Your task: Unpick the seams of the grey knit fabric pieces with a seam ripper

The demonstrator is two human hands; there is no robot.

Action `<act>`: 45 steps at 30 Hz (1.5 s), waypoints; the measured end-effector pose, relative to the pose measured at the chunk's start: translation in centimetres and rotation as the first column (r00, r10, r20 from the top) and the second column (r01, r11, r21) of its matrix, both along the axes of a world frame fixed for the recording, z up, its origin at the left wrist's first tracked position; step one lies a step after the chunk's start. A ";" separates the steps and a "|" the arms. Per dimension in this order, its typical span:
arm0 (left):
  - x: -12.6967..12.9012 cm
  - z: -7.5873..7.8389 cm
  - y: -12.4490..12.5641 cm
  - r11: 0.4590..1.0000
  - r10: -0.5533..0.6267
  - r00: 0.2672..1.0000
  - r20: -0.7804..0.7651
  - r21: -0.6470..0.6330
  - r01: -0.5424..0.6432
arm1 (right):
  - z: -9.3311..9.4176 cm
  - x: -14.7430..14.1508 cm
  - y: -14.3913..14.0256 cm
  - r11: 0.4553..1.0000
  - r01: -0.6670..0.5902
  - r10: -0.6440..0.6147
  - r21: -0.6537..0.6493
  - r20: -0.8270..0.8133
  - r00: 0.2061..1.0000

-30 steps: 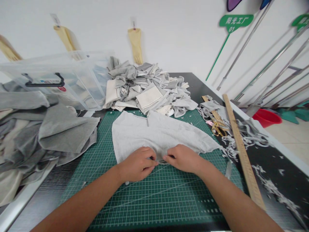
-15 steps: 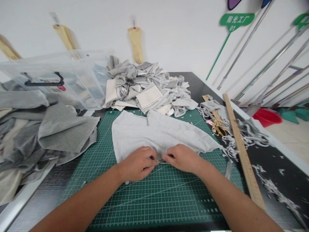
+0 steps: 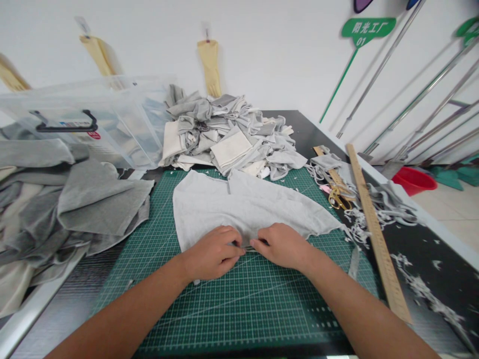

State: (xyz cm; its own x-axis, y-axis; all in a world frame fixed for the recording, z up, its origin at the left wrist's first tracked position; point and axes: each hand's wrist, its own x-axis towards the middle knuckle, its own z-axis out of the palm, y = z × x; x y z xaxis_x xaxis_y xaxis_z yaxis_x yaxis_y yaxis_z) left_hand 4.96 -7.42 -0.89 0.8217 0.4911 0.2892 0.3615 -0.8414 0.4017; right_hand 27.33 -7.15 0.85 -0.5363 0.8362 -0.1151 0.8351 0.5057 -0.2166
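Observation:
A light grey piece of cloth [image 3: 239, 202] lies spread on a green cutting mat [image 3: 239, 309], with a notch in its far edge and a long tapering right side. My left hand [image 3: 215, 252] pinches the cloth's near edge, thumb and fingers pressed together. Just to its right, my right hand [image 3: 280, 244] grips the same edge with curled fingers. A small gap separates the two hands, and the cloth's edge shows between them. The fingertips partly hide where each hand holds the fabric.
A heap of grey and cream cloths [image 3: 228, 134] stands behind the mat. More grey cloths [image 3: 97, 199] lie at left before a clear plastic box [image 3: 112, 124]. At right are a wooden ruler [image 3: 374, 234], gold-handled scissors [image 3: 339, 199] and fabric scraps [image 3: 430, 294].
Almost nothing differs. Both hands stay at the cloth's near edge, and the view has shifted very slightly.

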 end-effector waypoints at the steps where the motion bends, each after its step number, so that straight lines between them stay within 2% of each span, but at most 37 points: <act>1: 0.0 0.0 0.0 1.000 0.001 1.000 0.003 0.000 -0.001 | 0.0 -0.1 -0.1 1.000 0.005 -0.005 0.000 0.007 1.000; 15: -0.5 0.0 0.4 0.995 -0.025 0.997 0.069 -0.090 0.031 | 0.1 -0.5 -0.4 0.997 0.079 -0.079 0.015 0.017 0.997; 30: -0.5 -0.1 0.4 0.995 -0.026 0.998 0.064 -0.092 0.032 | 0.9 -1.5 -0.8 0.988 0.149 -0.144 -0.028 0.124 0.982; 45: -0.5 -0.2 0.5 0.995 -0.021 0.998 0.064 -0.099 0.027 | 0.5 -2.1 -0.9 0.982 0.190 -0.184 -0.012 0.204 0.962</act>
